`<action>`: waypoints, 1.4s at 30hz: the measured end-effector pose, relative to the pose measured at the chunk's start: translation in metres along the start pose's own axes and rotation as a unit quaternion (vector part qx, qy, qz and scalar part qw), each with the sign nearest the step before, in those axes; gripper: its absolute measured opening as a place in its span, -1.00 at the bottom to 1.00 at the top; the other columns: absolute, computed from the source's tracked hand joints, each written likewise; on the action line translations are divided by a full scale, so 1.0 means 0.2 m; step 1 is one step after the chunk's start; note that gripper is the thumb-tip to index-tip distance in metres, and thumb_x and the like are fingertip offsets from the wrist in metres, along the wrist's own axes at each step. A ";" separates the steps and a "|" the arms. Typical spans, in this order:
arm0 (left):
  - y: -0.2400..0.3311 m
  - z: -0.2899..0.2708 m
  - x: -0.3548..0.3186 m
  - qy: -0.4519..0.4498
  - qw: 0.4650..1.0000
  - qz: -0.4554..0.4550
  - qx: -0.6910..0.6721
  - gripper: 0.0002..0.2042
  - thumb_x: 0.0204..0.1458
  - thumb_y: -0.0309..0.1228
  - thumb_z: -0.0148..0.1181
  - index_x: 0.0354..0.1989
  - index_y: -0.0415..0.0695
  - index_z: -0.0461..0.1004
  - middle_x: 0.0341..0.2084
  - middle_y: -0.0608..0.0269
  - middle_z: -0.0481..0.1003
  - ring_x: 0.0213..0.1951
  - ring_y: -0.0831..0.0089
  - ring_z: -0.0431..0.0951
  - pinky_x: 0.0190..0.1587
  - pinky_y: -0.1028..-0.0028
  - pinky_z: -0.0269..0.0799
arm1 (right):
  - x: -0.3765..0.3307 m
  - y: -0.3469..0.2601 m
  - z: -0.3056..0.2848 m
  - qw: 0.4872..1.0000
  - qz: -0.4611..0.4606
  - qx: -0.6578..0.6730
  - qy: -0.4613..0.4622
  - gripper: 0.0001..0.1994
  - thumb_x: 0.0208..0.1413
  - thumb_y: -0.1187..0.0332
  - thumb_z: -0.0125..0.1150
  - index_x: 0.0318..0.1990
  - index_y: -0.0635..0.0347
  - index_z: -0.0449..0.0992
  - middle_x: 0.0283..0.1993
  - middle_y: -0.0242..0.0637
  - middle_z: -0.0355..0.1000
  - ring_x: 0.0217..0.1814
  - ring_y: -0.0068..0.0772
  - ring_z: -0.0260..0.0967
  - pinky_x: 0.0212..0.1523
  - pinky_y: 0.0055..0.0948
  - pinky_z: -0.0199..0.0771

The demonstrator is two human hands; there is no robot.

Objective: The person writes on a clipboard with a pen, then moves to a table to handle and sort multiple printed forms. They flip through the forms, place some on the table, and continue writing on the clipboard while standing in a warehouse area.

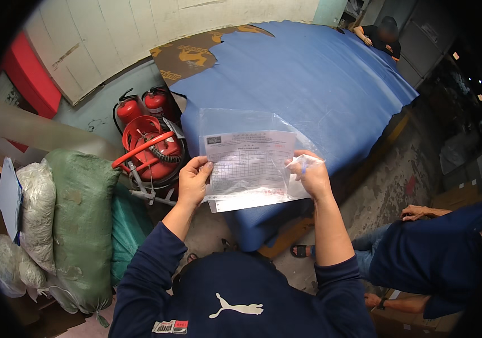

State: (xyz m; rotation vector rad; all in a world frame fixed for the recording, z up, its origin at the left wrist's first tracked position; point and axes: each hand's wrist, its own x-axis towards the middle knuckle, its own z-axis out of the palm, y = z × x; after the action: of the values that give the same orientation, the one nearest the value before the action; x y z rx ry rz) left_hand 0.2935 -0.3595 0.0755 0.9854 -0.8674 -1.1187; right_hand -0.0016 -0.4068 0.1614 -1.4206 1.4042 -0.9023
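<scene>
A: Both hands are up in front of the chest. The left hand (193,181) pinches the left edge of a printed paper form (248,169), thumb on top, fingers curled behind.

B: And the right hand (308,176)?

A: Closed on the right edge, gripping the form together with a clear plastic bag (235,121). The bag stands up behind the sheet, its top rising past the paper toward the far side.

B: So how does the sheet lie?

A: Long axis left to right, stretched flat between the two hands, neither one nearer; each holds its own end. The bag's mouth I cannot make out.

B: Below that?

A: The blue-covered tabletop (308,79), wide and running away to the far right. The near corner sits just under the paper.

B: Anything crowding in?

A: To the left, red fire extinguishers (148,135) on a stand, and nearer left a green sack (83,225) with white sacks (37,208) beside it. On the near right, a person in a dark blue top (432,253) sits low, a hand on the knee. Another person (384,36) leans at the far end of the tabletop, well apart.
</scene>
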 end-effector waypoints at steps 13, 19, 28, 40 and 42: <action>0.18 -0.24 0.09 0.127 0.980 -0.129 0.088 -0.70 0.18 -0.59 -0.02 0.07 -0.35 0.45 -0.23 0.02 0.61 -0.49 0.46 0.63 -0.57 0.53 0.56 | -0.05 0.09 -0.61 0.908 -0.211 0.200 0.302 -0.85 0.26 0.50 0.19 -0.12 0.44 0.45 -0.21 -0.19 0.54 -0.25 -0.54 0.49 -0.18 -0.56 0.52; 0.13 -0.08 0.05 0.036 0.990 -0.121 0.061 -0.61 0.13 -0.65 -0.02 0.16 -0.47 0.37 -0.14 -0.05 0.60 -0.34 0.50 0.62 -0.44 0.64 0.36 | -0.01 0.06 -0.40 0.944 -0.131 0.265 0.146 -0.84 0.23 0.50 0.21 -0.12 0.44 0.47 -0.23 -0.19 0.54 -0.30 -0.51 0.50 -0.23 -0.55 0.55; 0.17 -0.09 0.01 0.089 0.953 0.056 0.283 -0.50 0.01 -0.58 0.16 0.19 -0.39 0.37 0.02 -0.06 0.48 -0.01 0.31 0.52 0.00 0.44 0.46 | 0.10 0.09 0.03 0.997 -0.054 0.037 0.042 -0.80 0.20 0.46 0.26 -0.10 0.41 0.52 -0.31 -0.26 0.56 -0.34 -0.56 0.46 -0.28 -0.51 0.49; 0.66 0.23 -0.29 -0.197 0.838 0.358 0.362 -0.68 0.02 -0.39 0.32 -0.05 -0.24 0.57 0.03 -0.03 0.52 -0.05 0.06 0.59 0.16 0.10 0.41 | -0.04 -0.13 -0.10 0.926 -0.257 0.250 0.116 -0.44 0.43 -0.04 -0.23 0.08 0.38 0.39 -0.28 -0.01 0.58 -0.50 -0.37 0.54 -0.40 -0.50 0.62; 0.93 0.20 -0.33 -0.194 0.848 0.473 0.141 -0.65 0.24 -0.20 0.12 -0.04 -0.26 0.52 -0.06 0.03 0.58 -0.18 0.13 0.63 0.13 0.03 0.42 | -0.10 -0.10 -0.14 0.927 -0.246 0.250 0.132 -0.50 0.44 0.02 -0.15 -0.03 0.37 0.46 -0.30 -0.03 0.57 -0.49 -0.39 0.54 -0.40 -0.51 0.61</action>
State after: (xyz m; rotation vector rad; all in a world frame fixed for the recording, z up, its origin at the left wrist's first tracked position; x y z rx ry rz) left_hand 0.3001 -0.2775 0.2581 0.4166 -1.6461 -0.3193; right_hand -0.0226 -0.3923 0.1913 -1.2926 0.8975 -1.6937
